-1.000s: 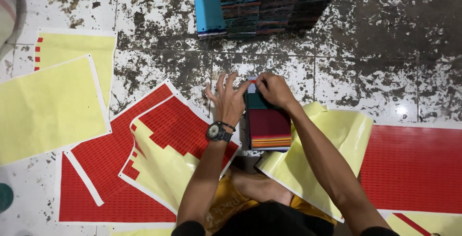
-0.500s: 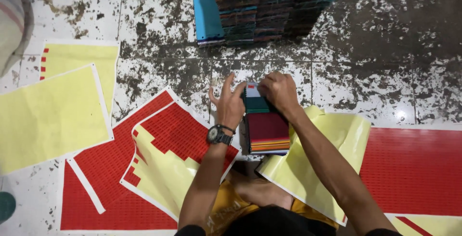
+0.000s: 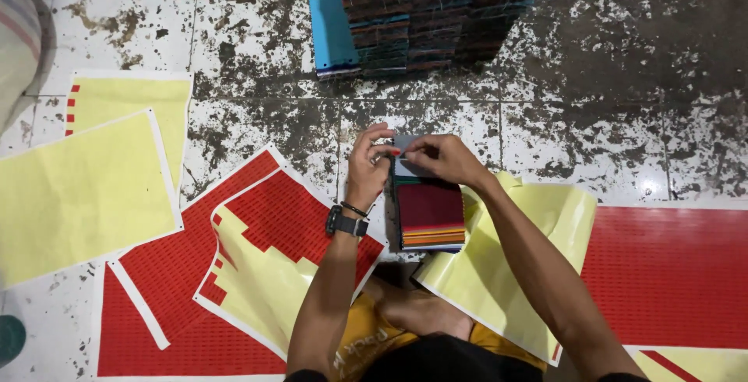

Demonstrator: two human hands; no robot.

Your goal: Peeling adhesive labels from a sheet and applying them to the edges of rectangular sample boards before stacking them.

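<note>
At the far left, pale yellow backing sheets (image 3: 78, 195) are laid flat on the stained tiled floor (image 3: 623, 102), one overlapping another. Just right of them, red sticker sheets (image 3: 187, 304) are spread out, and on these a partly peeled sheet (image 3: 265, 265) is seen, with yellow backing exposed in stepped blocks. The left forearm is raised from the bottom edge over this sheet, a black wristwatch (image 3: 346, 223) being worn at the wrist. The left hand (image 3: 369, 165) is bent forward at the wrist, its fingers curled and its fingertips closed on the left edge of a small grey card (image 3: 407, 162). This card is held at the far end of a stack of fabric swatches (image 3: 430, 214), dark red on top with striped coloured edges, which is set on the floor between the two forearms. The right hand (image 3: 446, 158) is arched over the card from the right, thumb and forefinger pinched on its upper edge, the remaining fingers tucked. The right forearm is extended diagonally from the lower right across a curled yellow sheet (image 3: 538, 249). Beyond the hands, a larger pile of swatch books (image 3: 436, 20) with blue covers is stacked. At the far right a whole red sheet (image 3: 670, 273) is laid.
</note>
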